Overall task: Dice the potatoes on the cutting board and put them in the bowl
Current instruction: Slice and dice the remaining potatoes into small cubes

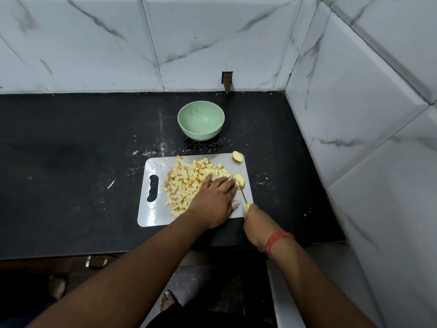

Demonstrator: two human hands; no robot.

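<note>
Green bowl (201,123) sits beyond cutting board (151,209), on black counter (71,162).

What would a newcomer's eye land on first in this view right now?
Probably the pile of diced potato covering the middle of the cutting board, with the left hand laid flat beside it. Next, the right hand gripping a yellow-handled knife at a potato slice, and the empty green bowl behind the board.
</note>
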